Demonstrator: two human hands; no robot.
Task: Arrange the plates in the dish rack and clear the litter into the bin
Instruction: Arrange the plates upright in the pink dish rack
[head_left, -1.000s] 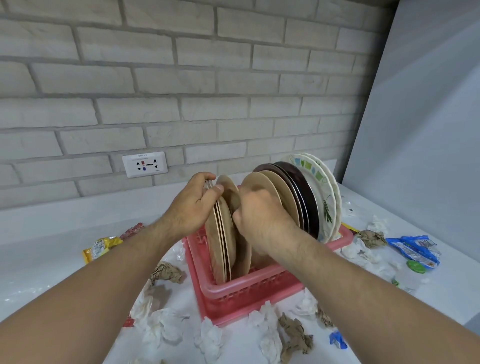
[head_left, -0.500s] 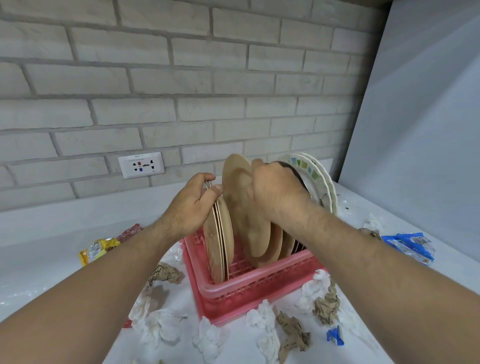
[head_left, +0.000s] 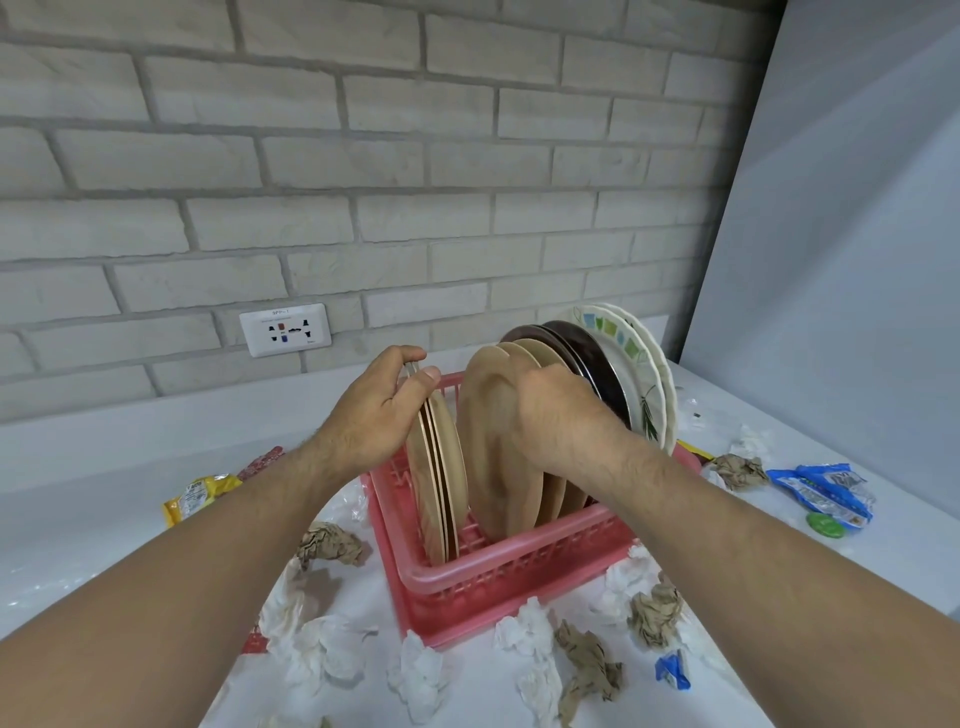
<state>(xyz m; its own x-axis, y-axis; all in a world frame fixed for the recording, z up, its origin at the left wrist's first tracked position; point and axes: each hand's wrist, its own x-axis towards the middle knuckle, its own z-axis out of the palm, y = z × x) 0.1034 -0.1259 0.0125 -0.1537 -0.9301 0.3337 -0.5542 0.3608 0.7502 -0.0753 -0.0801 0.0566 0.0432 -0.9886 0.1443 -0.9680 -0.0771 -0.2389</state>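
A pink plastic dish rack stands on the white counter with plates upright in it. My left hand grips the top rims of a few tan plates at the rack's near left. My right hand holds a tan plate upright, set down in the rack against other tan plates. Behind these stand dark brown plates and white patterned plates. Crumpled white tissues and brown paper balls lie around the rack.
A yellow snack wrapper and a red wrapper lie at the left. Blue wrappers and a green lid lie at the right. A brick wall with a socket is behind; a grey panel closes the right side.
My right hand lifted one tan plate out of the left group, carried it right and lowered it into the rack beside the other tan plates. My left hand kept hold of the left plates.
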